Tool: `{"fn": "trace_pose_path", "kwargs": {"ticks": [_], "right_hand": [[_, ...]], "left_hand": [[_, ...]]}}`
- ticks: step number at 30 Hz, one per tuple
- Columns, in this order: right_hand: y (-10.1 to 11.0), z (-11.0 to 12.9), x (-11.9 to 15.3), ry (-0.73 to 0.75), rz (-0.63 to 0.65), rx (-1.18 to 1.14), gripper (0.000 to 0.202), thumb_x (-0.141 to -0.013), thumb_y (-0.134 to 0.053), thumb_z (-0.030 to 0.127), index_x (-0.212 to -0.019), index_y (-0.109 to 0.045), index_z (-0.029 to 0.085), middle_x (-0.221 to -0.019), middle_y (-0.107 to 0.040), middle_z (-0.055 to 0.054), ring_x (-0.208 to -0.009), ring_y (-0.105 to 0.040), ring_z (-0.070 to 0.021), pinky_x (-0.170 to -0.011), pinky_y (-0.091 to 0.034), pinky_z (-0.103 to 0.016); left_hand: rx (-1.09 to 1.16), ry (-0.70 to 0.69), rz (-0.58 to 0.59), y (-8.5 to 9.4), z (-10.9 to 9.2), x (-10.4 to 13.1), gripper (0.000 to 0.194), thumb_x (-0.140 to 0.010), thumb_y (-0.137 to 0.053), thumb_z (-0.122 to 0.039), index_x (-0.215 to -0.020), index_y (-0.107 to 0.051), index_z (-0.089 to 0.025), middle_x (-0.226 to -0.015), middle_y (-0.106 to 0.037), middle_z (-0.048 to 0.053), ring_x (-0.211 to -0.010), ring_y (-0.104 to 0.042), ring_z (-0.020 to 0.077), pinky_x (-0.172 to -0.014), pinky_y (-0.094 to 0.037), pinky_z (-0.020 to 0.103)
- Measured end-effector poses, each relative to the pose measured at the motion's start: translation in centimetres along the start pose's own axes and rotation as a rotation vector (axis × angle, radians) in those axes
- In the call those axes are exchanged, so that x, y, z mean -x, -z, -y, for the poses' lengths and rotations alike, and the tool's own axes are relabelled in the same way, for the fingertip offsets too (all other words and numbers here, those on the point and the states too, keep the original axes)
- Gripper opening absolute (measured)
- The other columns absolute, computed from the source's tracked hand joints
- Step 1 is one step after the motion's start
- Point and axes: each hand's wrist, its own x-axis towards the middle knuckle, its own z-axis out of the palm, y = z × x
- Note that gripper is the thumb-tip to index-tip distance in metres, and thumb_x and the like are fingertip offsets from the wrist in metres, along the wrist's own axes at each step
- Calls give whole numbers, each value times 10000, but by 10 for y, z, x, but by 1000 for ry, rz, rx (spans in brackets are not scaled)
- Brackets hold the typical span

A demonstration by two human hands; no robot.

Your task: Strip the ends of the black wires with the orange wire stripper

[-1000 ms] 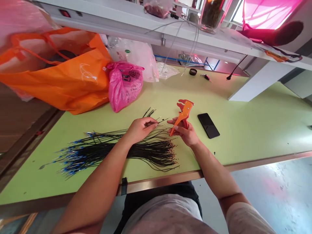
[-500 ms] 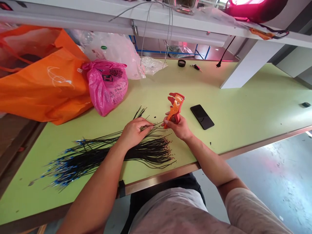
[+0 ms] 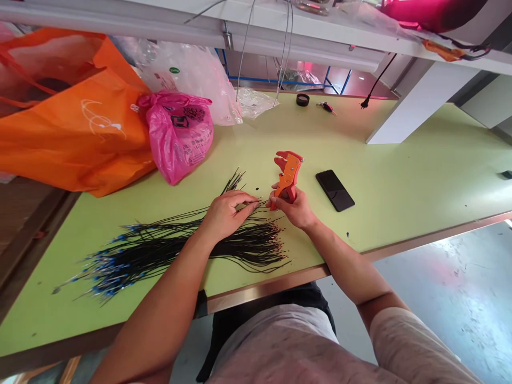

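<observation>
My left hand (image 3: 230, 212) pinches a thin black wire near its end, above the upper edge of a large bundle of black wires (image 3: 248, 242). The bundle lies across the green table, with blue parts at its left end and copper-coloured tips at its right. My right hand (image 3: 295, 207) is wrapped round the handles of a red and orange wire stripper (image 3: 287, 176), whose jaws point up and left. The right fingertips are close to the left ones, by the wire ends. A few separate black wires (image 3: 233, 181) lie just beyond my left hand.
A black phone (image 3: 335, 190) lies right of the tool. An orange bag (image 3: 76, 117), a pink plastic bag (image 3: 182, 133) and clear plastic bags stand back left. A black ring (image 3: 303, 100), keys (image 3: 328, 108) and a plug (image 3: 364, 102) lie at the back, under a white shelf.
The camera view has shifted slightly. My left fingertips have moved a little to the right, closer to my right hand. The wire stripper remains in my right hand.
</observation>
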Motion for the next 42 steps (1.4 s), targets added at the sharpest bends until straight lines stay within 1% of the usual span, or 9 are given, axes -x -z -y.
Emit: {"fn": "trace_pose_path", "kwargs": {"ticks": [8,13,18,21,25,28,32,37,42], "right_hand": [[-1,0,1,-9,0,-18,467,-795,-874,416,-1112,-594,218,-887,-698,-11,-786,-738,-185,-758,-604,-351],[0,6,2,-8,-25,5,456,-805,-873,414,-1108,-595,216,-871,-708,-14,-801,-754,-201,-718,-602,-341],[0,5,1,-16,-33,15,473,-789,-883,417,-1105,-598,209,-869,-703,-11,-780,-749,-191,-693,-598,-325],[0,7,1,-21,-21,15,484,-788,-884,407,-1121,-599,201,-870,-701,-12,-789,-753,-195,-701,-600,-327],[5,17,3,-78,-4,5,478,-794,-881,387,-1138,-611,193,-853,-713,-10,-796,-770,-202,-704,-609,-321],[10,28,6,-201,106,-32,488,-796,-873,375,-1165,-620,180,-872,-733,-23,-764,-781,-207,-668,-613,-310],[13,35,9,-368,310,-71,500,-802,-864,382,-1181,-631,154,-880,-739,-42,-732,-791,-235,-624,-627,-322],[8,34,12,-409,422,-40,451,-845,-846,342,-1193,-638,145,-907,-733,-50,-736,-791,-218,-623,-628,-296],[6,34,14,-423,471,-28,448,-850,-849,336,-1189,-631,141,-911,-730,-52,-747,-792,-212,-634,-629,-290]], "left_hand": [[133,153,66,-10,-1,3,305,-985,-560,-499,-1064,-680,-230,-901,-799,37,-732,-737,191,-720,-573,299],[227,206,36,-12,9,2,331,-995,-542,-476,-1218,-577,-236,-960,-784,34,-565,-673,146,-615,-541,285],[177,131,60,-10,8,0,270,-963,-571,-439,-1019,-714,-217,-940,-799,44,-772,-728,184,-725,-551,285],[182,152,70,-6,3,-1,338,-928,-612,-495,-993,-758,-198,-878,-799,42,-725,-697,183,-667,-530,275],[252,172,-39,2,1,-5,393,-873,-670,-546,-924,-767,-169,-834,-785,53,-722,-675,181,-681,-524,273],[361,228,-163,10,4,-8,345,-830,-724,-510,-882,-762,-171,-801,-766,45,-753,-677,180,-724,-532,275],[511,286,-285,17,8,-9,233,-792,-766,-418,-822,-750,-187,-742,-719,20,-685,-620,144,-671,-499,258],[572,300,-325,17,9,-9,204,-757,-799,-381,-814,-755,-190,-724,-695,7,-632,-555,119,-601,-449,245],[542,274,-333,16,9,-9,218,-751,-816,-385,-820,-773,-182,-759,-719,10,-654,-566,116,-637,-461,243]]}}
